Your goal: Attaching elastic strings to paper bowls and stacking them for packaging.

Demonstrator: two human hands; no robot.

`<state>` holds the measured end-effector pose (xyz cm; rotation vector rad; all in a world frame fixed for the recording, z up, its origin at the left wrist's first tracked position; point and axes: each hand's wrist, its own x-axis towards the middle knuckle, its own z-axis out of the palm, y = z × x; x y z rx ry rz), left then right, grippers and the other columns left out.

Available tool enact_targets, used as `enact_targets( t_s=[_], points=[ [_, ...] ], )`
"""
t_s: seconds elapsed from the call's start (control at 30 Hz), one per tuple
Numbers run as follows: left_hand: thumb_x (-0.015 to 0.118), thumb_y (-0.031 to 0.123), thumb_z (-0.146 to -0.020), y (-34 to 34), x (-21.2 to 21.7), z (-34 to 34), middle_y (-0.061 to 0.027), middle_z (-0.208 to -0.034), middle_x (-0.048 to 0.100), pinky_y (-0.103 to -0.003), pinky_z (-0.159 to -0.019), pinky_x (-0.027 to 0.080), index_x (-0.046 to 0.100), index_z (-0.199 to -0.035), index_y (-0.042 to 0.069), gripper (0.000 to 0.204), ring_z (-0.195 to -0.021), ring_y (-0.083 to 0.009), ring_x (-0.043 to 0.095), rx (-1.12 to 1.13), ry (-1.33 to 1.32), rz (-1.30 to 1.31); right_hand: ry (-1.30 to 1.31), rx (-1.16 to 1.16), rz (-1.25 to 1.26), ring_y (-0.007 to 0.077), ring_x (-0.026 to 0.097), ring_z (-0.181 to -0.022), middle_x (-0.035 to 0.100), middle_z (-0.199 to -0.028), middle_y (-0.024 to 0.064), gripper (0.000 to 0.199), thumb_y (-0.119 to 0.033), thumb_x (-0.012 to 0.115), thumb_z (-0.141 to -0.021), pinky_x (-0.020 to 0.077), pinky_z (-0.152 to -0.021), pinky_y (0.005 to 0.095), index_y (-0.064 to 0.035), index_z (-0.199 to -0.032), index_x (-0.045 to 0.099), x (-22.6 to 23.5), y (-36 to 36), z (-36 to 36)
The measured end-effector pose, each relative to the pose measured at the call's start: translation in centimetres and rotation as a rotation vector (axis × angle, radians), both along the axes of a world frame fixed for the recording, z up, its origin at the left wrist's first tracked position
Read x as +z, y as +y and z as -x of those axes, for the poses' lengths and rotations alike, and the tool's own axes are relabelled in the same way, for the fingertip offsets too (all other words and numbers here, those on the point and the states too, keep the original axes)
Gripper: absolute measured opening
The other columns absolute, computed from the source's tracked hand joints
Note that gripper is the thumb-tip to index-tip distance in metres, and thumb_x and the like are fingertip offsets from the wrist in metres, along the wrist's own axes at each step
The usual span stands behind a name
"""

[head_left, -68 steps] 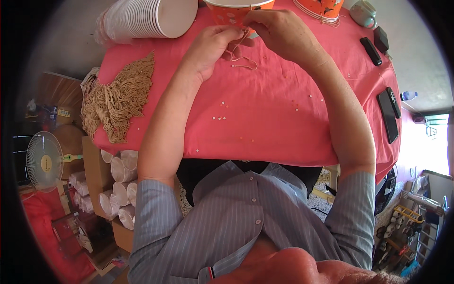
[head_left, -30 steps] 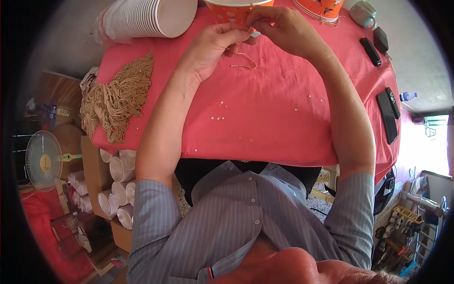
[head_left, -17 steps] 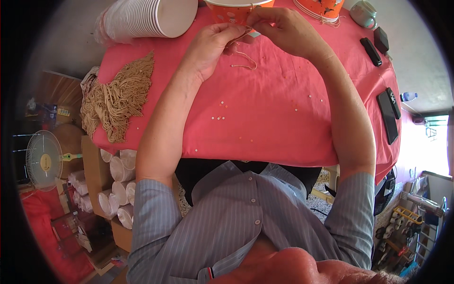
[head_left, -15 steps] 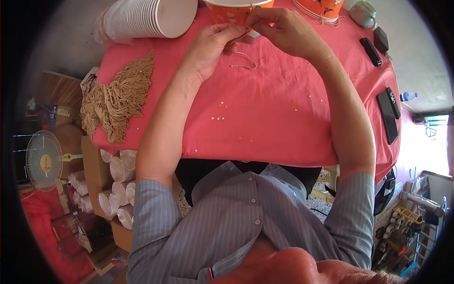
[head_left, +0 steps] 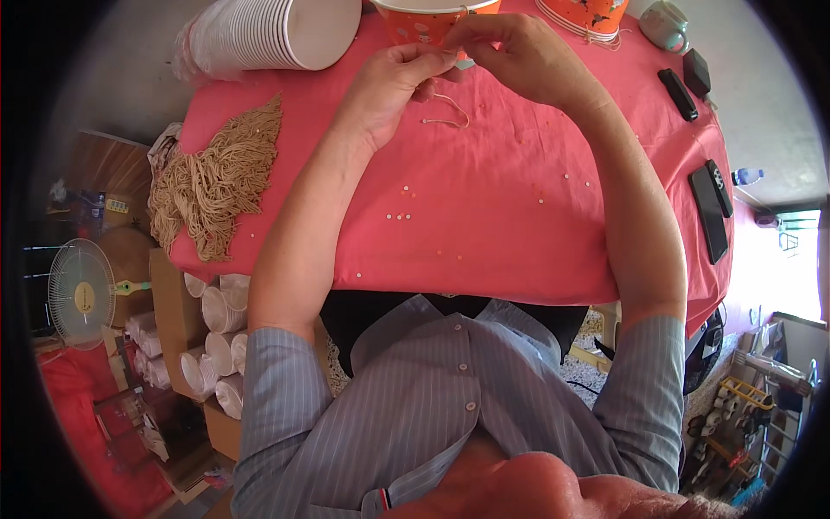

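Observation:
At the far edge of the table, both my hands meet in front of an orange printed paper bucket (head_left: pixel 406 28) with a white rim. My left hand (head_left: pixel 389 82) is closed, thumb against fingers, on a thin tan cord. From above right, my right hand (head_left: pixel 523 60) pinches at the same spot, its fingertips on the cord near the bucket's rim. The exact hold is partly hidden by the fingers. A loose end of tan cord (head_left: pixel 465 111) curls on the pink cloth just below my hands. A large bundle of tan cords (head_left: pixel 216 182) lies at the left.
A stack of white paper buckets (head_left: pixel 259 35) lies on its side at the far left. More orange buckets (head_left: pixel 588 19), a mug (head_left: pixel 664 26), a black device (head_left: pixel 677 93) and a phone (head_left: pixel 709 212) line the right. Small white discs (head_left: pixel 399 216) dot the pink cloth (head_left: pixel 484 251).
My left fingers have closed tighter and turned slightly, and the tan strands that showed between them are now mostly hidden. My right fingertips have shifted slightly left.

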<state>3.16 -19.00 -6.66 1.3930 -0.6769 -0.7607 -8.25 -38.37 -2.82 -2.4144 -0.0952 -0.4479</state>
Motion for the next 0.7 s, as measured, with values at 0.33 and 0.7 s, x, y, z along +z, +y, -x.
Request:
enact_targets(
  t_s=[0.33,0.7],
  points=[
    [0.078,0.030,-0.100,0.16,-0.16,-0.17,-0.0012,-0.095,0.078,-0.025,-0.074,0.042,0.079,-0.112,0.008,0.025,-0.076,-0.0050,0.053,0.047,-0.012,0.026,-0.202,-0.137,0.239,0.0253,0.080,-0.087,0.082,-0.099,0.0095,0.022,-0.015,0.073,-0.100,0.0625,-0.079,0.0371,-0.0130,-0.121,0.082,0.28,0.07,0.22],
    [0.078,0.028,-0.100,0.23,-0.08,-0.17,-0.0022,-0.096,0.078,-0.025,-0.075,0.043,0.079,-0.112,0.007,0.024,-0.076,-0.0047,0.053,0.087,-0.013,0.042,-0.306,-0.231,0.404,0.0205,0.078,-0.076,0.081,-0.087,0.0047,0.017,-0.026,0.081,-0.098,0.0609,-0.068,0.0353,-0.0186,-0.113,0.084,0.39,-0.76,0.34]
  ],
)
